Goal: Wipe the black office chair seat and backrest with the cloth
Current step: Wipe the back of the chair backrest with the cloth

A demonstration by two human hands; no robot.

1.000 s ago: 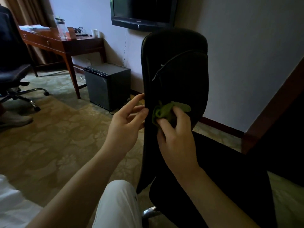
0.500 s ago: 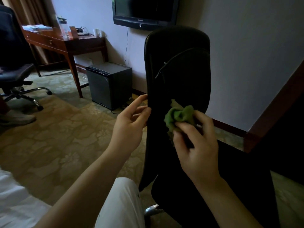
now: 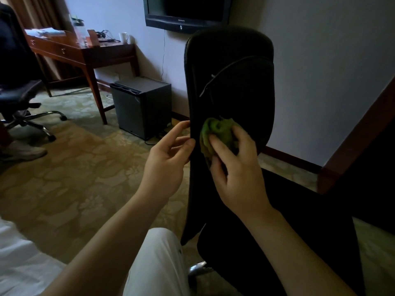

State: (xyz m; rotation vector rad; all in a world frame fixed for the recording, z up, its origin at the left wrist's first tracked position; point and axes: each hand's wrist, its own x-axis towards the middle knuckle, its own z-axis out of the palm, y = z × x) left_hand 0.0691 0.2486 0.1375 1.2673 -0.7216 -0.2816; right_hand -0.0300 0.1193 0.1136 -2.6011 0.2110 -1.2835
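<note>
A patterned beige carpet [image 3: 70,178] runs to a pale wall. The tall, rounded backrest [image 3: 233,82] of smooth black upholstery stands upright. The right hand [image 3: 237,176] pinches a crumpled green cloth [image 3: 215,133] against its lower part; the left hand [image 3: 164,165] grips the backrest's left edge with curled fingers.
</note>
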